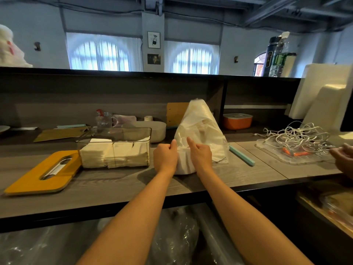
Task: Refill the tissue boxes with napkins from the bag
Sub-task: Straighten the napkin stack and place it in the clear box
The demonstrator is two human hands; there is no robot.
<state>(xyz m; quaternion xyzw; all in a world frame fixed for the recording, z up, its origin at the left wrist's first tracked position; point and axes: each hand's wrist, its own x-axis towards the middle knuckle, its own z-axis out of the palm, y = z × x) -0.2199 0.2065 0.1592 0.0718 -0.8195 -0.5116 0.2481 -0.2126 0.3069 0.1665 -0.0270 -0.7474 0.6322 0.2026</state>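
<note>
— Grey wooden counter (118, 184) under two arched windows, yes? Where is the bag?

— Between both hands, standing upright. Left hand (165, 157) and right hand (201, 155) grip the lower part of the plastic bag (198, 131) of napkins, fingers curled into the plastic.

— And the tissue box?

— Clear tissue box (116, 148) stands just beside the left hand, already with napkins (112, 153) inside. Its yellow lid (44, 173) lies farther left. Right of the right hand lies a teal stick (242, 155), then tangled white cables (298, 136).
</note>
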